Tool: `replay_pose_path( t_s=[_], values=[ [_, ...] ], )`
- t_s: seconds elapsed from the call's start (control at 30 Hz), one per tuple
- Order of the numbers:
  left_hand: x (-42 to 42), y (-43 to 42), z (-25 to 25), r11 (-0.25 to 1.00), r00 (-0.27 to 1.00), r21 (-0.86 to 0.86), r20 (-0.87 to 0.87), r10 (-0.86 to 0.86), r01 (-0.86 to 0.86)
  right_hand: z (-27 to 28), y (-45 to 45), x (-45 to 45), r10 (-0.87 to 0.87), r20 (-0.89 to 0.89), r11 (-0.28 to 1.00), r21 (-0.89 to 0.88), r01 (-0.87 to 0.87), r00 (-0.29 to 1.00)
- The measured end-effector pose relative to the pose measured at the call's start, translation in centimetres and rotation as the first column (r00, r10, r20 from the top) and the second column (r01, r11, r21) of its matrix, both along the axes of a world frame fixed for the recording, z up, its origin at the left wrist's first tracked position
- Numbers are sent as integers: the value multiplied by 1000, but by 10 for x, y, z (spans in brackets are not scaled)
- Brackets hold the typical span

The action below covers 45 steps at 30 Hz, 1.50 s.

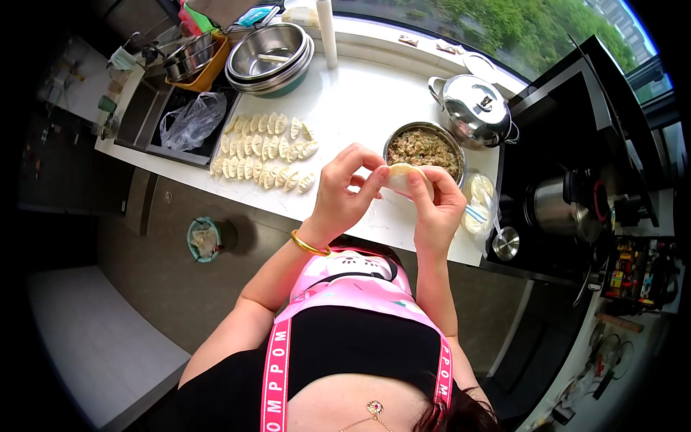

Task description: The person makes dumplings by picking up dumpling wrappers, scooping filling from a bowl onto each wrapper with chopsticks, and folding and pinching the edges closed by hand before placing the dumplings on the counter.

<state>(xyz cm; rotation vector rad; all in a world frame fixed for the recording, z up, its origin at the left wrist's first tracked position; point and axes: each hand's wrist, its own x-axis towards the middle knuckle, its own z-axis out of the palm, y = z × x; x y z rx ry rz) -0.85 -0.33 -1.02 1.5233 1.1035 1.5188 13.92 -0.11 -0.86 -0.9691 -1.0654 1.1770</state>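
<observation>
A half-folded dumpling (404, 178) is held up above the counter's front edge, between both hands. My left hand (347, 189), with a gold bracelet at the wrist, pinches its left end between thumb and fingers. On the other side my right hand (437, 209) grips its right end, the thumb pressed along the wrapper. Just behind the hands stands a metal bowl of minced filling (423, 147), its near edge partly covered by the fingers. Several shaped dumplings (263, 147) lie in rows on the white counter to the left.
Right of the bowl lies a plastic bag of round wrappers (478, 196), near a small metal cup (506, 243). A lidded pot (475, 108) stands behind, and another pot (568, 205) sits on the stove. Stacked basins (268, 54) and a sink (140, 119) are at left.
</observation>
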Motion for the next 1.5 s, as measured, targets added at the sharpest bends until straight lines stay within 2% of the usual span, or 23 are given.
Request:
replay_pose_path(
  t_s=[0.07, 0.2, 0.4, 0.47, 0.5, 0.57, 0.7, 0.77, 0.87, 1.0, 1.07, 1.2, 1.27, 1.4, 1.47, 1.5],
  values=[
    [2, 0, 5, 999, 999, -30, 6, -39, 39, 2, 0, 1, 31, 51, 999, 31, -32, 998],
    [-1, 3, 3, 997, 997, -44, -30, -71, 69, 5, -1, -3, 27, 33, 998, 64, -30, 999],
    [3, 0, 6, 996, 997, -38, 19, -76, 77, 4, 1, -3, 28, 17, 994, 101, -30, 999],
    [3, 0, 6, 991, 992, -71, 58, -111, 115, 1, 1, -3, 9, 131, 984, 176, -32, 991],
    [3, 0, 6, 991, 992, -71, 56, -114, 117, 2, 2, -3, 6, 128, 984, 176, -28, 992],
    [4, 1, 4, 989, 992, -102, 88, -95, 104, 3, 3, -3, -99, 322, 945, 327, -13, 942],
    [5, 0, 3, 992, 992, -83, 85, -88, 95, 4, 2, -5, -96, 317, 946, 323, -12, 943],
    [5, 0, 0, 995, 970, -39, 230, -85, 96, 13, -2, -8, -36, 103, 978, 210, 14, 994],
    [2, 2, 0, 996, 974, -3, 208, -90, 93, 10, -2, -1, -20, 88, 984, 178, 4, 996],
    [2, 2, -2, 995, 970, 3, 220, -100, 101, 7, 0, -2, -35, 80, 983, 183, 19, 996],
    [2, 2, -4, 996, 978, 21, 192, -86, 83, 7, 1, -1, -92, 200, 970, 241, 42, 976],
    [5, 1, 5, 993, 978, -44, 184, -97, 107, 9, 3, -2, -165, 307, 940, 336, 55, 937],
    [3, 5, 1, 988, 986, -33, 84, -146, 149, 6, 4, -4, -178, 346, 922, 386, 33, 921],
    [5, 5, 1, 990, 973, -10, 186, -135, 139, 10, 2, -3, -177, 310, 924, 379, 50, 934],
    [4, 7, -1, 990, 964, 29, 227, -142, 139, 19, -3, -1, -121, 212, 963, 261, 63, 970],
    [5, 7, -1, 990, 963, 28, 226, -144, 141, 19, -3, 0, -124, 211, 963, 261, 66, 970]
  ],
)
